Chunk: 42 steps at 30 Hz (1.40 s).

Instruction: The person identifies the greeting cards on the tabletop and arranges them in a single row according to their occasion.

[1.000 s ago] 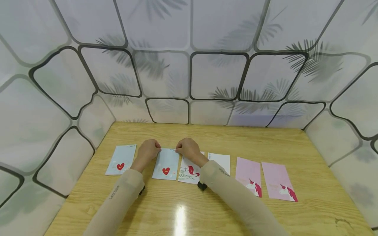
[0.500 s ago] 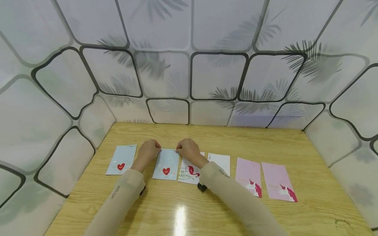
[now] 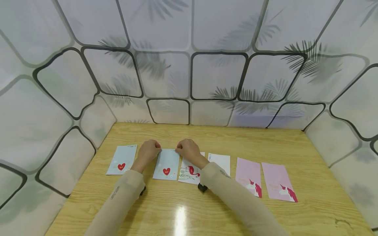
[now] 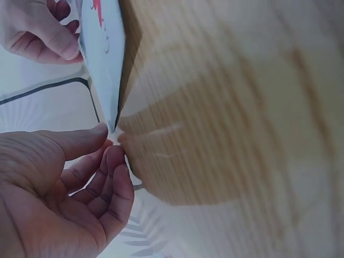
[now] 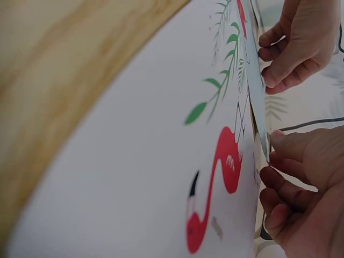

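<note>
A light blue card with a red heart (image 3: 166, 165) lies in the row, its far corners between my hands. My left hand (image 3: 148, 152) pinches the far left corner; the left wrist view shows thumb and fingertips meeting at the card's tip. With thumb and fingers, my right hand (image 3: 189, 150) pinches the far right corner, as the right wrist view also shows. Below my right hand lies a white flamingo card (image 5: 150, 145), partly covered by that hand and wrist in the head view. A second light blue heart card (image 3: 121, 159) lies left of my left hand.
Right of the flamingo card lie a white card (image 3: 220, 162), partly hidden by my right sleeve, and two pink unicorn cards (image 3: 248, 170), the outer one (image 3: 277, 178) tilted. All rest on a wooden table (image 3: 177, 209). Patterned panels (image 3: 218, 75) stand behind and on both sides.
Nearly nothing: both hands keep their hold on the light blue card's far corners. The view shifts very slightly, and the cards stay in their places.
</note>
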Each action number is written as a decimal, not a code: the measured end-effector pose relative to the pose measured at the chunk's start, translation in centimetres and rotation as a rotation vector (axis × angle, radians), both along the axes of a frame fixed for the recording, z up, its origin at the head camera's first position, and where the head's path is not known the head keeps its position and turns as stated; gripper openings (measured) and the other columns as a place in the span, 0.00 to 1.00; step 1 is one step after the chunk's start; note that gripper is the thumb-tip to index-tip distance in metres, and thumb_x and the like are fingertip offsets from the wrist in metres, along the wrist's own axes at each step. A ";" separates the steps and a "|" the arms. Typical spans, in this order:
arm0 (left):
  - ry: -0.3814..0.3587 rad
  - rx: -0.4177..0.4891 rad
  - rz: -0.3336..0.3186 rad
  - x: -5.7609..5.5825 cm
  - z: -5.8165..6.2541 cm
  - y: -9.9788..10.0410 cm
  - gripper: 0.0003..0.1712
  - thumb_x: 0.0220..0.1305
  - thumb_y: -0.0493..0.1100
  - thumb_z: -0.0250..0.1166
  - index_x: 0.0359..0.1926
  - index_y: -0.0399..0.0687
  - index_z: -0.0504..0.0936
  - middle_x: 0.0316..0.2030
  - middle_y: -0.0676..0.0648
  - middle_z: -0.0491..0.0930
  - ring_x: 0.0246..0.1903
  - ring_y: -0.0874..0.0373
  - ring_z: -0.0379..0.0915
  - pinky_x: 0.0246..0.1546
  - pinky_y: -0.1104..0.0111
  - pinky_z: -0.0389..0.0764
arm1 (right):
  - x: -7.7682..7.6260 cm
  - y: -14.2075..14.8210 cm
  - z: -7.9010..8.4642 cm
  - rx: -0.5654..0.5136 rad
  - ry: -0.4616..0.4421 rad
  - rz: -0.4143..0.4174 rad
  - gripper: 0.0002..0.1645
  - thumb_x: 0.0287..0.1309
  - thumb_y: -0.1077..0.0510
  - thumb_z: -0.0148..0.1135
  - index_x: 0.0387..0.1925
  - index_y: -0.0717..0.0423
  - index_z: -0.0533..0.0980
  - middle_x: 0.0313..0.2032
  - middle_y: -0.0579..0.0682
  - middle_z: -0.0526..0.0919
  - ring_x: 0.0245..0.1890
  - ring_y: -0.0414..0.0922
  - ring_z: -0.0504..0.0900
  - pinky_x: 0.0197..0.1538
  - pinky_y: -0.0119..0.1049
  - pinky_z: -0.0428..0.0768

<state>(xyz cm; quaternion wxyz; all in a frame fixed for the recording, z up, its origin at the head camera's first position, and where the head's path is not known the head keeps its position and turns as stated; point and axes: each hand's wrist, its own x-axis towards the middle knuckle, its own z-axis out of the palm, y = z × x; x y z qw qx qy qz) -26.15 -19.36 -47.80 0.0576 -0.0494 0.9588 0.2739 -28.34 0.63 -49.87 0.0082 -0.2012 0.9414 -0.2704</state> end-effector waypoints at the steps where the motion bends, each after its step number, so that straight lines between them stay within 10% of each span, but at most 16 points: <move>1: 0.002 0.007 0.004 0.0 -0.1 -0.1 0.09 0.71 0.39 0.66 0.45 0.36 0.86 0.39 0.41 0.85 0.36 0.50 0.79 0.38 0.60 0.81 | 0.1 0.0 0.1 -0.005 -0.002 -0.001 0.09 0.67 0.54 0.70 0.39 0.56 0.88 0.34 0.47 0.87 0.32 0.40 0.78 0.37 0.34 0.78; 25: 0.257 0.099 -0.076 3.4 5.4 -7.4 0.22 0.80 0.45 0.57 0.62 0.32 0.79 0.55 0.31 0.81 0.54 0.35 0.78 0.50 0.45 0.81 | 0.5 -0.7 3.8 -0.235 -0.002 0.041 0.27 0.74 0.54 0.62 0.66 0.67 0.73 0.52 0.62 0.81 0.46 0.51 0.82 0.49 0.45 0.82; 42: 0.247 -0.055 -0.024 3.5 4.4 -15.5 0.29 0.78 0.44 0.58 0.65 0.21 0.70 0.59 0.22 0.74 0.57 0.27 0.73 0.56 0.38 0.73 | 1.5 -8.4 4.3 -0.190 -0.049 0.125 0.30 0.76 0.50 0.59 0.68 0.65 0.72 0.58 0.59 0.80 0.56 0.50 0.80 0.57 0.41 0.80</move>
